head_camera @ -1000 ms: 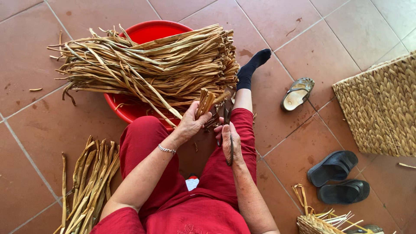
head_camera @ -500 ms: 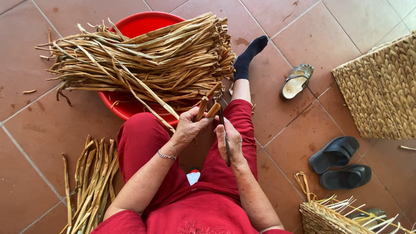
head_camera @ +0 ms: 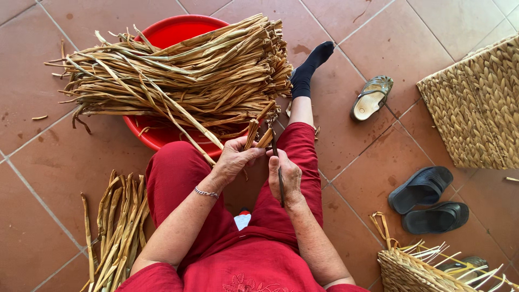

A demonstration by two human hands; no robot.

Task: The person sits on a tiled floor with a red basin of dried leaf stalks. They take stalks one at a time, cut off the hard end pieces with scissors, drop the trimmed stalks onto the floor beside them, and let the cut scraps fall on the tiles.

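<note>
I sit on a tiled floor in red clothes. My left hand (head_camera: 235, 159) pinches the cut ends of two dried plant stalks (head_camera: 258, 135) pulled from the big bundle of dried stalks (head_camera: 184, 81) lying across a red basin (head_camera: 178, 30). My right hand (head_camera: 285, 176) is closed on a thin dark stick-like tool (head_camera: 280, 184), its tip up against the stalk ends. Both hands meet above my right knee.
A pile of loose stalks (head_camera: 116, 227) lies by my left thigh. A woven mat or basket (head_camera: 476, 103) sits at right, an unfinished woven basket (head_camera: 427, 267) at bottom right. A sandal (head_camera: 372, 97) and dark slippers (head_camera: 427, 200) lie on the tiles.
The view shifted slightly. My hands stayed together at the stalk ends, the left hand adjusting its pinch and the right hand keeping the dark tool.
</note>
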